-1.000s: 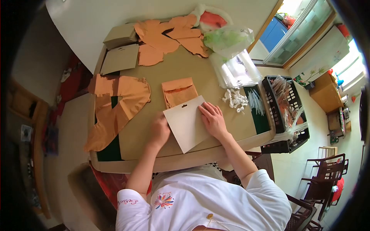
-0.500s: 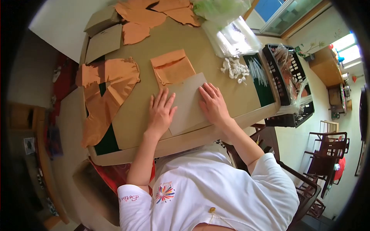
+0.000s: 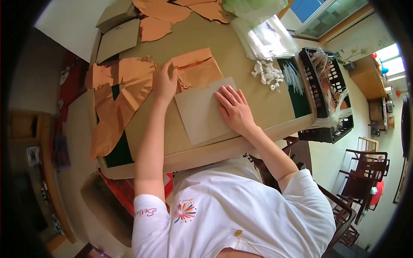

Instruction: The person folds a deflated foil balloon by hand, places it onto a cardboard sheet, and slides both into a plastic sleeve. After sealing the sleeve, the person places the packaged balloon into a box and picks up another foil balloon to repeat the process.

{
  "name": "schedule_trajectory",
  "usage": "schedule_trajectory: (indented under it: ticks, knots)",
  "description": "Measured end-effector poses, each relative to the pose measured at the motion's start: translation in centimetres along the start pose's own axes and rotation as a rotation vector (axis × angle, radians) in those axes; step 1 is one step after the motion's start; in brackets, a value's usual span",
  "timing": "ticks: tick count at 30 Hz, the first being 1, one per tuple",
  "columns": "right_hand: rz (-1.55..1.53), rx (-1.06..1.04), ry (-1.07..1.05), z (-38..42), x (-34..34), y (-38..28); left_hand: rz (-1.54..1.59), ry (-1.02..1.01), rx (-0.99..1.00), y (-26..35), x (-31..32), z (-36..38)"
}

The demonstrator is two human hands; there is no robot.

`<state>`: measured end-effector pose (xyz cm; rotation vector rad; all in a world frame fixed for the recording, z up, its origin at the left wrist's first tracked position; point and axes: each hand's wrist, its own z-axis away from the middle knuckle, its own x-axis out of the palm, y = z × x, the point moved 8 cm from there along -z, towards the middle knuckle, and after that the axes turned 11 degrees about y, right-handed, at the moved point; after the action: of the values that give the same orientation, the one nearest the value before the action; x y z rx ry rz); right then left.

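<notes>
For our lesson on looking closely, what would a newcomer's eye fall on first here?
Probably the bright copper-coloured sheets: a folded piece beside the left hand, and a large crumpled one at the table's left. Next, the plain grey card under the right hand, and the shiny clear plastic at the upper right.

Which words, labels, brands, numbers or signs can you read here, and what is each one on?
"Seren", possibly, in script on the left sleeve; its ending is unclear.
Lettering above the colourful burst on the white shirt: too small to read.
No readable text on the grey card or orange packet.
</notes>
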<state>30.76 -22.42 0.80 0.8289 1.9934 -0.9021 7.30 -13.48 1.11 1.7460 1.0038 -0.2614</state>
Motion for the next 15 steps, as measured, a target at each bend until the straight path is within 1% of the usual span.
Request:
schedule_trajectory:
  ticks: [3, 6, 9, 12, 15]
  knots:
    - [0.015, -0.008, 0.008, 0.0, -0.1, -0.1, -0.152, -0.120, -0.108, -1.6, 3.1, -4.5]
    - [0.018, -0.011, 0.017, 0.1, 0.0, 0.0, -0.321, -0.308, -0.051, -1.3, 5.5, -7.1]
    - [0.006, -0.008, 0.024, 0.2, 0.1, 0.0, -0.361, -0.397, -0.032, -1.3, 6.4, -8.8]
    - [0.000, -0.007, 0.022, 0.1, -0.1, 0.0, 0.205, -0.447, -0.571, -3.9, 5.9, -7.4]
    - [-0.016, 0.005, 0.012, 0.1, -0.2, 0.0, 0.528, -0.482, -0.648, -2.4, 3.8, -3.1]
